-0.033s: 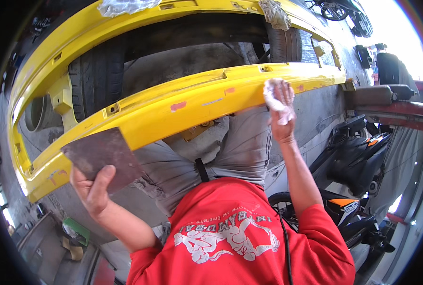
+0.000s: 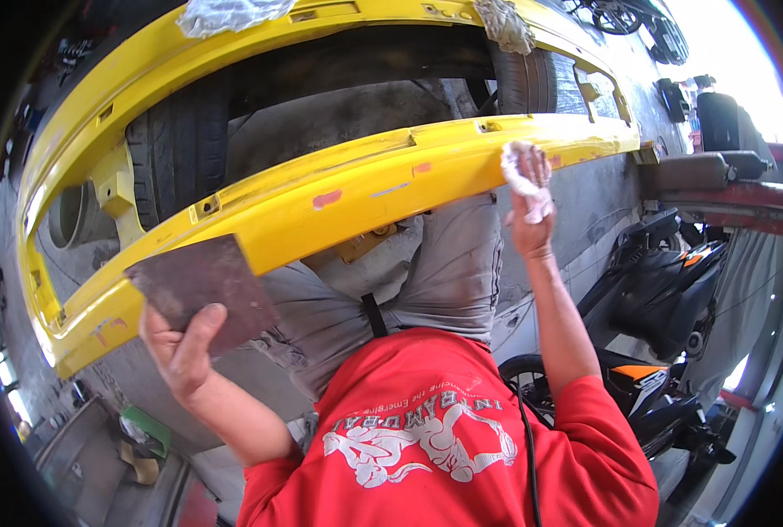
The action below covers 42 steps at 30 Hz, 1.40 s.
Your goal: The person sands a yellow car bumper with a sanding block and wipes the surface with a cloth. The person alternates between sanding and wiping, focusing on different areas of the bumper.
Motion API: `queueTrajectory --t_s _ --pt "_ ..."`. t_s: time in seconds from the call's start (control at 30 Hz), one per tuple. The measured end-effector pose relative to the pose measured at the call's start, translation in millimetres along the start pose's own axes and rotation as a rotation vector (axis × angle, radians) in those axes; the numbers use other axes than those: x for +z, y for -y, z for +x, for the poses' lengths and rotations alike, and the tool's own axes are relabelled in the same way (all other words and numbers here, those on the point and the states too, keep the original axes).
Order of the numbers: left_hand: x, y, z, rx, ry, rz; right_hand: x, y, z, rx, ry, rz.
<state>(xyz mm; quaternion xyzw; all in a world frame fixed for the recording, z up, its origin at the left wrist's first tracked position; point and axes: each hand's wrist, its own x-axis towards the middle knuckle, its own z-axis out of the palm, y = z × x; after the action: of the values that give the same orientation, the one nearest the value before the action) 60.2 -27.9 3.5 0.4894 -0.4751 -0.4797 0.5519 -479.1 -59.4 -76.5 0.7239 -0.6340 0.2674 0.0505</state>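
Spanning the frame from left to upper right, a yellow bumper (image 2: 369,180) shows reddish patches on its lower bar; in the upper right-centre, the right hand (image 2: 532,215) has its fingers gathered about a white cloth (image 2: 520,174) against that bar; at lower left, the left hand (image 2: 183,351) pinches a dark brown sheet (image 2: 200,290) overlapping the bar, contact unclear; beyond, 2 tyres (image 2: 179,145) stand within the bumper's outline; a black motorcycle (image 2: 659,294) fills the right.

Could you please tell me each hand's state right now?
Left hand: closed, gripping a dark brown sheet.
Right hand: holding a white cloth.
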Motion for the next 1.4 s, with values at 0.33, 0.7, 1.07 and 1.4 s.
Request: queueTrajectory --t_s 0.33,0.7,1.07,1.4 --pt "193 -24 69 -0.063 0.654 0.213 -53 -227 27 0.683 -0.043 0.155" --pt "432 19 164 0.264 0.923 0.654 -50 -291 36 0.744 -0.093 0.256" --pt "473 12 138 0.333 0.971 0.667 -36 -279 27 0.804 -0.175 0.365" --pt "480 24 117 0.470 0.832 0.722 -26 -292 21 0.638 -0.215 0.303"
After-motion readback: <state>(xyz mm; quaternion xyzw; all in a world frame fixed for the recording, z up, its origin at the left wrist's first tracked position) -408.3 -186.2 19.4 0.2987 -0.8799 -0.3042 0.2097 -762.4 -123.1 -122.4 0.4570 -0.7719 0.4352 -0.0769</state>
